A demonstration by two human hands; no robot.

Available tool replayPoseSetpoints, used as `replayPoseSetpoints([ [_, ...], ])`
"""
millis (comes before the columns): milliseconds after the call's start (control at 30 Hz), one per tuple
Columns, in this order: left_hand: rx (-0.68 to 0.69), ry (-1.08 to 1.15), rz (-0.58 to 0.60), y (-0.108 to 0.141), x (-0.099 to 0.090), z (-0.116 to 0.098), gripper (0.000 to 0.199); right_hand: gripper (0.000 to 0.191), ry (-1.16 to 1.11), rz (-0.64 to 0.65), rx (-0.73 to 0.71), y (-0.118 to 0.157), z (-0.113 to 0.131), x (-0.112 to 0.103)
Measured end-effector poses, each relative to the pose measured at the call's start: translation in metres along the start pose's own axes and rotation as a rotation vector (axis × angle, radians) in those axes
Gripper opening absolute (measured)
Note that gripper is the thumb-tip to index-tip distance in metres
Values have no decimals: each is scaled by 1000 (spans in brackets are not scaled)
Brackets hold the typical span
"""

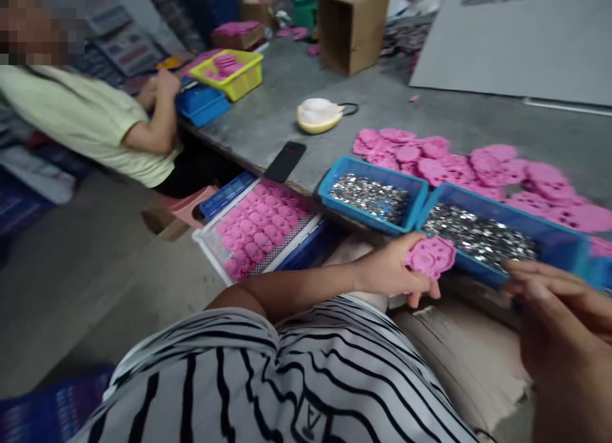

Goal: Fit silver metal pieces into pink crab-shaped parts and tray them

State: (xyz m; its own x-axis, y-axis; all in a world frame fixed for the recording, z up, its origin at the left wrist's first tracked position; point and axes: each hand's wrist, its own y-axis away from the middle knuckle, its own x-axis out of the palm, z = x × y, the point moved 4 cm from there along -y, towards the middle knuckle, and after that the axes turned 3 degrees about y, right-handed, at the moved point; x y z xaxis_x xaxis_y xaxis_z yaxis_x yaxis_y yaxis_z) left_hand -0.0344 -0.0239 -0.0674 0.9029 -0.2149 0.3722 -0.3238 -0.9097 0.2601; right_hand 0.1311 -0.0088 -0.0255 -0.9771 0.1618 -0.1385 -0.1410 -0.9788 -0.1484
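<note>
Closed around a pink moulded plastic piece with a face-like pattern (431,257), my left hand (388,269) is in front of the table edge. My right hand (564,309) is at the near edge of a blue bin (559,239). Its thumb and fingers are pinched together, and whatever they hold is too small or blurred to tell. Small shiny metal parts (478,232) fill the bottom of that bin. A second blue bin (327,187) with similar metal bits (366,193) stands to its left. Behind both bins spreads a pile of flat pink pieces (440,166).
Left of me, a white-rimmed tray (210,255) carries rows of pink pieces. A black phone (285,161) and a yellow-and-white lemon-shaped object (319,116) lie on the table. Farther off are a yellow basket (246,79), a cardboard box (370,35) and a seated co-worker (90,111).
</note>
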Motion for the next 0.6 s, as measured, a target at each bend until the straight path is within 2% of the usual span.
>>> replayPoseSetpoints([
  [100,8,55,-68,22,-24,17,45,14,127,129,146,15,-9,11],
  [167,41,153,-122,39,-43,31,40,11,238,270,187,22,-18,17],
  [200,42,216,-193,48,-56,40,38,10,277,348,183,23,-24,21],
  [233,20,275,-299,57,-71,50,36,11,302,434,175,23,-30,26],
  [333,-72,349,-757,96,-124,82,28,12,349,674,191,22,-49,40],
  [400,-70,334,-969,127,-156,98,23,11,377,725,222,20,-58,46],
  [467,-74,298,-1178,165,-186,110,22,10,401,707,237,18,-64,47],
  [533,-91,253,-1307,204,-211,117,28,9,435,723,237,17,-68,47],
  [600,-86,201,-1332,237,-229,118,33,7,474,775,234,16,-72,46],
])
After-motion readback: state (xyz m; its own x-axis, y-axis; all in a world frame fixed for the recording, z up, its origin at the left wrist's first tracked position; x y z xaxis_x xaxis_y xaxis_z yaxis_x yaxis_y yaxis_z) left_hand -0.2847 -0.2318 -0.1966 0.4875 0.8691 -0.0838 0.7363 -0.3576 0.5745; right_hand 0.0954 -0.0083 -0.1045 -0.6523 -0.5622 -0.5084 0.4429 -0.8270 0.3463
